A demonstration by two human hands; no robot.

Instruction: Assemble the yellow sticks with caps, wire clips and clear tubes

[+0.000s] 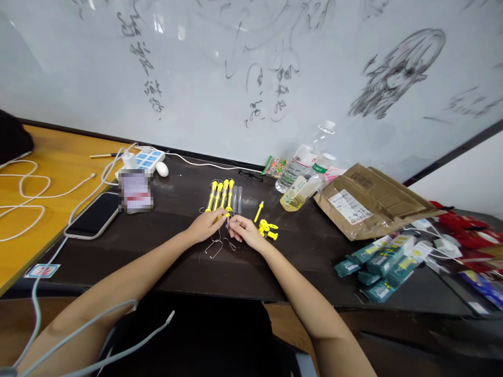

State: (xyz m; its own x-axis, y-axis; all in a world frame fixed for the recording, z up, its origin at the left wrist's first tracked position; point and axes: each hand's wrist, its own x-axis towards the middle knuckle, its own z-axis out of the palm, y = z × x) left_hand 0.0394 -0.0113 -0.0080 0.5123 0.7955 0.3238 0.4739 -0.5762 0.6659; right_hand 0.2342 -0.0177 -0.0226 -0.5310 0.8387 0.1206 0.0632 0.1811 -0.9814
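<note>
My left hand [205, 226] is closed in a pinch on a small yellow plastic piece [227, 214]. Right beside it, my right hand [244, 231] has its fingers curled together near that piece; whatever they hold is too small to make out. Bent metal wire hooks [215, 248] lie on the dark table just below the hands. Beyond them stand out several yellow-and-clear tubes with wire ends [218, 192], laid side by side, and clear empty tubes [237, 200] next to these. Loose yellow plastic parts [268, 229] and a yellow rod [258, 211] lie right of my right hand.
A cardboard package [373, 201], teal boxes [389, 264] and bottles [301, 191] occupy the right side. On the left are a phone [93, 215], a second phone-like device [135, 191], a power strip [147, 159] and white cables. A whiteboard [196, 78] rises behind the dark table [176, 277].
</note>
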